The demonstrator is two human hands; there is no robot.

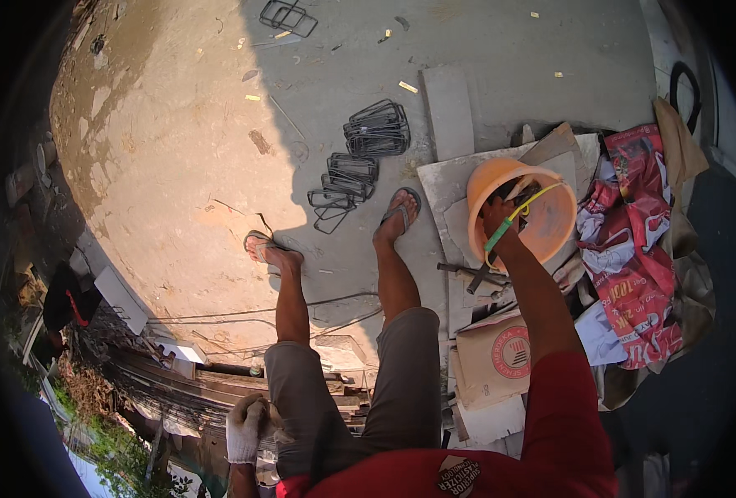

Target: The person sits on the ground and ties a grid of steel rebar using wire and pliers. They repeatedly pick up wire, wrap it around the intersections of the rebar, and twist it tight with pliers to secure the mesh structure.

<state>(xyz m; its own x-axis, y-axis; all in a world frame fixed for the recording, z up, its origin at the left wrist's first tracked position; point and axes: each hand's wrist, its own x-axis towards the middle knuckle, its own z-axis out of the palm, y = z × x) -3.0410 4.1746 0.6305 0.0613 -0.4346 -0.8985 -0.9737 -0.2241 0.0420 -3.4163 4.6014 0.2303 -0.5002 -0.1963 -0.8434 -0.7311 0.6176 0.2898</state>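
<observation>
My right hand (501, 217) reaches down inside an orange bucket (557, 228) lying tipped at the right. Its fingers are mostly hidden among dark and pale objects there, so any hold cannot be made out. Beside that wrist, a tool with a green grip (498, 236) and a thin yellow bow leans across the bucket's rim. My left hand (247, 427) wears a white, dirt-stained glove next to my left thigh. Its fingers are curled, with something pale brown at them that I cannot identify.
Bent wire-rod frames (376, 129) lie in stacks beyond my feet, with more (288, 17) farther off. Right of me are a flattened cardboard box (501, 357) and crumpled red sheeting (633, 249). Thin rods (218, 319) cross the ground near boards at lower left.
</observation>
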